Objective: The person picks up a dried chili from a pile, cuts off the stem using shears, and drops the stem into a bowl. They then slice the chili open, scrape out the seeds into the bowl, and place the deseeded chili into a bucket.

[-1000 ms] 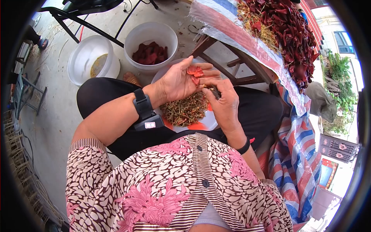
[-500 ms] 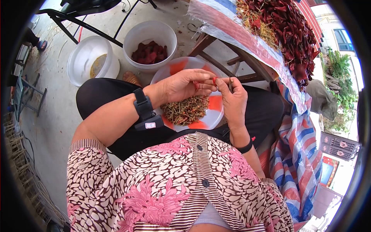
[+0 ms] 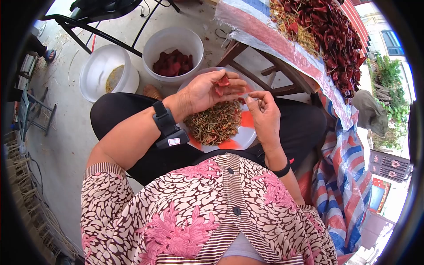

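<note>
Red chili pieces (image 3: 222, 82) lie in my left hand (image 3: 198, 92), which is turned palm up with the fingers stretched out and the thumb near the pieces. My right hand (image 3: 266, 118) is closed in a pinch just to the right, apart from the left fingertips. What it grips is too small to make out. Below both hands, a white basin with orange-red patches (image 3: 250, 133) rests between my legs. It holds a heap of chili stems and bits (image 3: 213, 123), partly hidden by my left hand.
Beyond my knees stand a white bucket (image 3: 201, 55) with red chili pieces (image 3: 172, 63) and a tilted white tub (image 3: 93, 73). At right, a striped sheet (image 3: 265, 33) covers a wooden stand (image 3: 282, 70) bearing dried red chilies (image 3: 333, 53). A black folding chair (image 3: 66, 22) is at upper left.
My hands have moved apart. The left palm has turned up, showing the red pieces, while the right hand has drawn slightly down, away from the red chili held between them earlier.
</note>
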A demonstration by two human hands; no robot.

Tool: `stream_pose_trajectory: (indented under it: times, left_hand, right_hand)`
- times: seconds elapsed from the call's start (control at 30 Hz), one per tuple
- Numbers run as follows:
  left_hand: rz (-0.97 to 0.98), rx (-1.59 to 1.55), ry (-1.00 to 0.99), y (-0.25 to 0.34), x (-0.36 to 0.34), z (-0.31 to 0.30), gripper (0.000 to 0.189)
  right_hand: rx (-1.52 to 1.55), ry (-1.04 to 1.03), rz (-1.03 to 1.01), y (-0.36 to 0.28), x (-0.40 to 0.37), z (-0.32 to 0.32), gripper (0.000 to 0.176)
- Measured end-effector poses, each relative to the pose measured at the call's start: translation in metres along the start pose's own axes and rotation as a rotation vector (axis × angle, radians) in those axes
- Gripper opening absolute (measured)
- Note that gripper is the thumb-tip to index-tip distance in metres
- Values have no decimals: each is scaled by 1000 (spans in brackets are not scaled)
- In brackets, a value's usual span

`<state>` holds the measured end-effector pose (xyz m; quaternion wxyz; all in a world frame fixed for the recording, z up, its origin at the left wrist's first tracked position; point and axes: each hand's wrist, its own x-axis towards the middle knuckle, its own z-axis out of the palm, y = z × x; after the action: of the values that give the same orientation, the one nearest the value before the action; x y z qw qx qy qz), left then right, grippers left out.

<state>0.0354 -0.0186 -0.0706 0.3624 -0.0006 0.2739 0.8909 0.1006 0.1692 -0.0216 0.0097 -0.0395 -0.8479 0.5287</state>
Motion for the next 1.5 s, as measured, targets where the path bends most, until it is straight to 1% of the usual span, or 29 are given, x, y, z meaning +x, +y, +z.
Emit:
stream_pose_trajectory:
  times: [0.07, 0.1, 0.13, 0.17, 0.2, 0.23, 0.3, 0.33, 0.4, 0.43, 0.5, 0.53, 0.57, 0.67, 0.7, 0.77, 0.8, 0.83, 0.9, 0.93, 1.0, 1.1, 1.2, 1.23, 1.3, 1.33, 1.4, 1.47, 1.5]
  left_hand:
    - [108, 325, 50, 4, 5, -9, 41]
    - [160, 583, 136, 15, 1, 2, 40]
    - [164, 556, 146, 20, 6, -3, 40]
    - [167, 526, 156, 21, 11, -14, 40]
    - [166, 492, 173, 27, 11, -12, 40]
    - [59, 397, 234, 33, 8, -11, 38]
    - [94, 358, 243, 40, 6, -14, 35]
    - [110, 338, 244, 42, 5, -15, 34]
    - [156, 517, 341, 51, 2, -25, 30]
    - [200, 615, 369, 62, 6, -28, 29]
    - [289, 665, 494, 77, 9, -39, 23]
    - [375, 742, 594, 84, 10, -45, 35]
    - [460, 837, 672, 89, 10, -48, 54]
    - [510, 1231, 950, 98, 13, -77, 69]
    - [566, 1281, 972, 96, 15, -78, 67]
    - [549, 1309, 851, 94, 17, -74, 62]
    - [539, 1322, 793, 92, 18, -71, 60]
    - [533, 1291, 693, 89, 12, -53, 49]
    - [531, 1289, 600, 84, 13, -33, 44]
    - [528, 1285, 554, 81, 15, -25, 42]
    - [468, 1294, 453, 81, 17, -12, 35]
    - [412, 1366, 407, 79, 24, 1, 33]
    - [330, 1387, 339, 79, 31, 8, 33]
    - [304, 1371, 319, 80, 33, 11, 33]
    - [270, 1324, 274, 81, 35, 20, 32]
    - [288, 1321, 267, 80, 37, 20, 31]
    - [324, 1318, 249, 79, 42, 22, 30]
    - [363, 1302, 190, 81, 47, 30, 33]
    - [381, 1294, 161, 83, 48, 35, 35]
  right_hand:
    - [-73, 4, -37, 4, -2, 3, 13]
    - [-96, 17, -60, 8, -1, 4, 13]
    - [-121, 34, -86, 11, 1, 3, 14]
    - [-103, 24, -63, 11, 1, 2, 14]
    - [-118, 28, -71, 10, 2, 1, 14]
    - [-130, 27, -74, 9, 1, 1, 14]
    - [-140, 3, -40, 10, 0, 1, 13]
    - [-160, 2, -60, 11, -2, 2, 13]
    - [-206, 28, -122, 11, -2, -1, 14]
    - [-187, 41, -121, 13, -1, -1, 14]
    - [-180, 46, -102, 14, 0, -4, 14]
    - [-149, 51, -85, 14, 3, -6, 14]
    - [-167, 76, -118, 11, 8, -11, 14]
    - [-213, 148, -196, 0, 27, -26, 14]
    - [-229, 179, -215, -6, 37, -36, 14]
    - [-277, 250, -258, -15, 63, -56, 15]
    - [-356, 309, -290, -18, 80, -66, 16]
    - [-377, 347, -272, -17, 100, -75, 18]
    - [-461, 397, -267, -17, 143, -94, 21]
    - [-605, 468, -358, -14, 162, -99, 21]
    - [-718, 484, -356, -17, 190, -103, 27]
    - [-874, 341, -367, -12, 227, -109, 36]
    - [-890, 241, -511, 7, 252, -112, 42]
    - [-921, 240, -509, 8, 254, -113, 37]
    - [-865, 290, -501, 6, 259, -118, 34]
    - [-836, 313, -494, 5, 260, -119, 32]
    - [-773, 449, -615, 2, 260, -118, 31]
    - [-706, 584, -730, -1, 257, -119, 32]
    - [-617, 537, -718, -15, 240, -112, 32]
